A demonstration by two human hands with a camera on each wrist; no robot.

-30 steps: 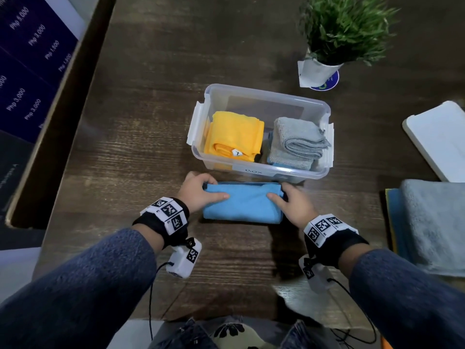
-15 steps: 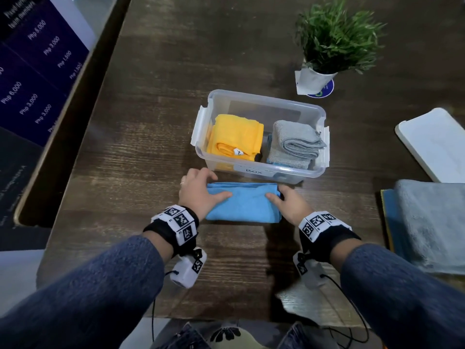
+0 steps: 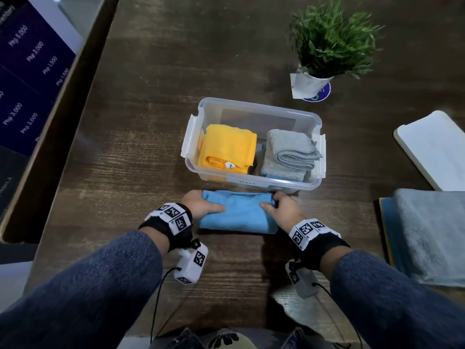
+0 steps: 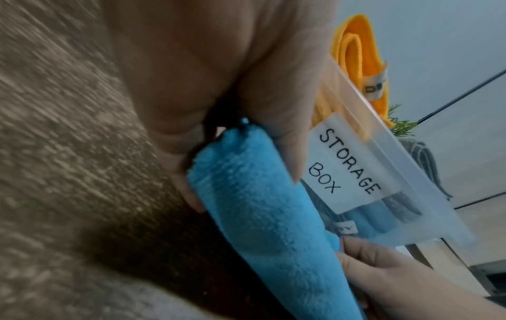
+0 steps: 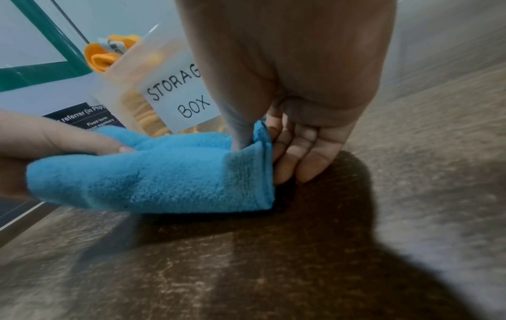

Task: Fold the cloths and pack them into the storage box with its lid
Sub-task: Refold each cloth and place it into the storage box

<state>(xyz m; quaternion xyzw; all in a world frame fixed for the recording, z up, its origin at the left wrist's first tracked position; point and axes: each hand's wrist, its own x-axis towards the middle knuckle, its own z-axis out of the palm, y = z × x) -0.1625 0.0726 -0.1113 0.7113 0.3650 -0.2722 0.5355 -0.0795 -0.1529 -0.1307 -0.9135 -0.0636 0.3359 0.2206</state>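
Observation:
A folded blue cloth [image 3: 239, 215] [image 4: 260, 205] [image 5: 164, 175] is held just in front of the clear storage box [image 3: 254, 107], its near part lifted off the table. My left hand [image 3: 201, 206] pinches its left end, thumb on top, fingers beneath [image 4: 191, 194]. My right hand [image 3: 281, 210] pinches the right end the same way, fingers [image 5: 298, 155] curled under the edge. Inside the box lie a folded yellow cloth [image 3: 227, 148] on the left and a folded grey cloth [image 3: 289, 152] on the right, with blue cloth under it. The white lid [image 3: 437, 149] lies at the right.
A stack of unfolded cloths, grey on top [image 3: 432, 235], sits at the right edge of the dark wooden table [image 3: 151, 122]. A potted plant [image 3: 324, 46] stands behind the box. A signboard [image 3: 30, 79] borders the table on the left.
Both hands have kept their hold on the ends of the blue cloth and have lifted it slightly and moved it toward the box's front wall.

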